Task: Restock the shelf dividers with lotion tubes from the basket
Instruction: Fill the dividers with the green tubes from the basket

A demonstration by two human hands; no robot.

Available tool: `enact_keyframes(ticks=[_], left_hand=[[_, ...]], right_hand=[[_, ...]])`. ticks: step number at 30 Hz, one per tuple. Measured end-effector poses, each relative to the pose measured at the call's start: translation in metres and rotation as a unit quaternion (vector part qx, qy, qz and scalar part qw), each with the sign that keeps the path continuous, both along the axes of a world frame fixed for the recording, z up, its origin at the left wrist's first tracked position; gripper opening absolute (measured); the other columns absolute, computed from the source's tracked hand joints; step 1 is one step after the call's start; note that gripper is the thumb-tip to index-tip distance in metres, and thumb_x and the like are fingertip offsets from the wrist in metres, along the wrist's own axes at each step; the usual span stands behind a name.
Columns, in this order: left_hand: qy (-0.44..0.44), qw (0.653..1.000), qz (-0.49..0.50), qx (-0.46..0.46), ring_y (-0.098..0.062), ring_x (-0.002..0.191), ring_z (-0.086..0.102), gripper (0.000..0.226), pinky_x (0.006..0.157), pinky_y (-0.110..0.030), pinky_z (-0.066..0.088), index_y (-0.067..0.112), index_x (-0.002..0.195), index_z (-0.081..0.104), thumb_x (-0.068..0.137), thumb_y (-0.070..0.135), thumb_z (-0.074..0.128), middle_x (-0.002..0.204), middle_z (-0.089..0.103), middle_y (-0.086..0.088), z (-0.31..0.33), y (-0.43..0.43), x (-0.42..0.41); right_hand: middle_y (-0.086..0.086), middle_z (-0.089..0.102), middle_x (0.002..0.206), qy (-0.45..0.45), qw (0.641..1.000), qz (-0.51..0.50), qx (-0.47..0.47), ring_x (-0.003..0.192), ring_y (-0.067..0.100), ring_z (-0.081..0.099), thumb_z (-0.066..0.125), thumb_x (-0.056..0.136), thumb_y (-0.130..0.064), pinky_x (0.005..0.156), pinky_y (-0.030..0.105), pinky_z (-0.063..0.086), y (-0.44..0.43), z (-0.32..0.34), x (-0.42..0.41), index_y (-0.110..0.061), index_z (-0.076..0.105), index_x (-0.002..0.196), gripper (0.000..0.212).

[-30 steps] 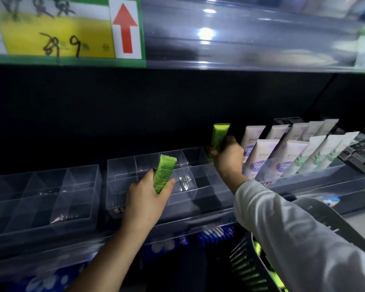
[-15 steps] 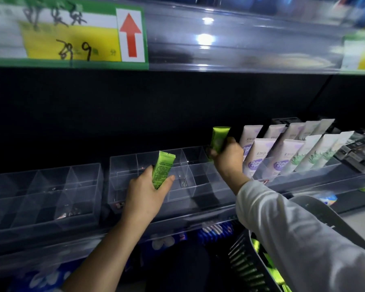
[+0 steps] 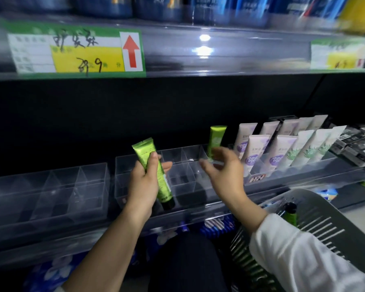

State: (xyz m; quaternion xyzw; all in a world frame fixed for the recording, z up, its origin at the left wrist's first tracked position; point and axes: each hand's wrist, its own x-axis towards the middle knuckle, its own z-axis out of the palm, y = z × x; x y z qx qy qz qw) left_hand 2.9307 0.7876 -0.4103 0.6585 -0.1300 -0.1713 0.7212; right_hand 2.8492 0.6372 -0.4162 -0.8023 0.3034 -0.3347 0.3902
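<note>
My left hand [image 3: 144, 182] grips a green lotion tube [image 3: 154, 171] with a black cap at its bottom end, held in front of the clear shelf divider [image 3: 181, 175]. A second green tube [image 3: 216, 140] stands upright in the divider's back right compartment. My right hand [image 3: 223, 171] hovers just in front of that tube with fingers spread and nothing in it. The grey basket [image 3: 316, 216] sits low on the right, with a dark-capped green tube [image 3: 290, 213] showing inside.
Another clear divider [image 3: 51, 192] stands on the left. White and purple tubes [image 3: 259, 150] and white tubes with green prints [image 3: 312, 146] fill dividers on the right. Dark boxes [image 3: 358, 144] lie far right. A price label [image 3: 78, 51] hangs on the shelf above.
My right hand has let go of the green tube in the back right compartment and drawn back, open. My left hand has pulled its tube up and toward me, showing its black cap.
</note>
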Motion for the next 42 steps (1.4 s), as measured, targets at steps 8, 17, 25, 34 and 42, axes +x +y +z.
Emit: enact_keyframes(ticks=[8,17,25,34,42], left_hand=[[-0.056,0.994,-0.095,-0.016,-0.004,0.111,0.057,0.021,0.098,-0.028,0.042,0.040,0.101,0.057,0.087,0.048,0.045,0.115,0.064,0.010,0.016,-0.014,-0.016],[-0.120,0.975,-0.180,0.051,0.008,0.107,0.052,0.053,0.090,-0.011,0.040,0.033,0.126,0.049,0.077,0.053,0.046,0.119,0.053,0.018,0.018,-0.005,-0.004],[-0.071,0.968,-0.210,0.117,-0.012,0.096,0.065,0.028,0.087,-0.030,0.052,0.025,0.117,0.056,0.089,0.030,0.052,0.106,0.066,0.004,-0.008,0.006,0.002],[-0.191,0.972,-0.047,0.125,0.006,0.089,0.060,0.036,0.078,-0.016,0.046,0.038,0.088,0.057,0.073,0.012,0.077,0.091,0.066,0.016,-0.012,0.003,-0.002],[-0.285,0.930,-0.043,0.230,-0.007,0.101,0.053,0.044,0.088,-0.027,0.046,0.025,0.114,0.059,0.074,0.027,0.076,0.110,0.055,0.014,-0.018,0.001,0.006]], right_hand=[[-0.001,0.067,0.103,0.046,0.984,0.159,-0.062,0.088,0.010,0.060,0.072,0.074,-0.025,0.076,0.024,0.051,0.062,0.022,-0.007,-0.017,0.062,0.114,0.042],[-0.007,0.071,0.087,-0.027,0.986,0.144,0.073,0.083,0.003,0.066,0.067,0.079,-0.020,0.074,0.021,0.054,0.049,0.022,0.004,-0.020,0.065,0.099,0.020],[0.013,0.060,0.091,-0.123,0.882,0.235,0.390,0.089,0.026,0.055,0.047,0.086,0.013,0.093,0.044,0.045,0.030,0.030,0.001,-0.002,0.058,0.100,0.024],[0.006,0.054,0.085,-0.068,0.933,0.145,0.322,0.085,0.018,0.060,0.064,0.086,-0.016,0.081,0.033,0.054,0.039,0.028,-0.002,0.001,0.056,0.102,0.024],[0.001,0.062,0.063,-0.047,0.977,0.020,0.207,0.066,0.027,0.062,0.068,0.069,-0.044,0.078,0.047,0.054,0.030,0.028,0.018,-0.011,0.060,0.074,0.034]])
